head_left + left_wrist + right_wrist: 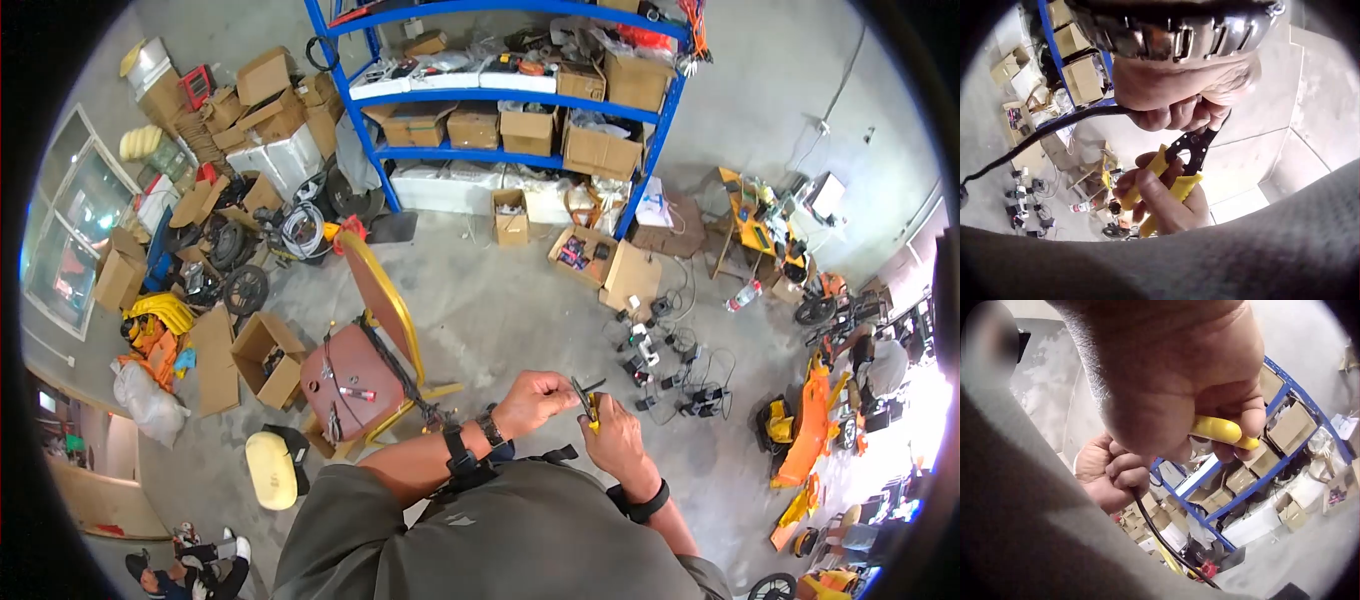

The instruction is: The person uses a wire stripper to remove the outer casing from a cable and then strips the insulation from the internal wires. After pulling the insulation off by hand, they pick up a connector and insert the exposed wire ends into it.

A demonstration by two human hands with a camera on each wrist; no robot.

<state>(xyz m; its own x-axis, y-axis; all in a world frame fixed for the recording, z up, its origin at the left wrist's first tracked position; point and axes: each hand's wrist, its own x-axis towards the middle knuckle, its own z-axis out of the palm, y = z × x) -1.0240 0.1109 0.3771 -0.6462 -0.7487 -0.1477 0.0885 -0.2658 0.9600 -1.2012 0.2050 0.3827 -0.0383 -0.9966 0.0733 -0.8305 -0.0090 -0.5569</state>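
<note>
The left hand (537, 402) grips a black cable (1054, 127), its fingers curled round it; the cable hangs away below that hand. Yellow-handled pliers (1195, 149) with black metal jaws are held in the right hand (613, 440), whose fingers wrap the handles (1217, 429). In the left wrist view the handles stand spread apart and the jaws reach the left hand's fingertips, where a thin dark end pokes out. What lies between the jaws is hidden by the fingers.
A brown chair (335, 385) with a gold frame stands left of the hands, a marker-like item on its seat. Ahead is a blue shelf (520, 98) with cardboard boxes. Black adapters and cables (708, 396) lie on the floor at right. A person (195, 572) is at lower left.
</note>
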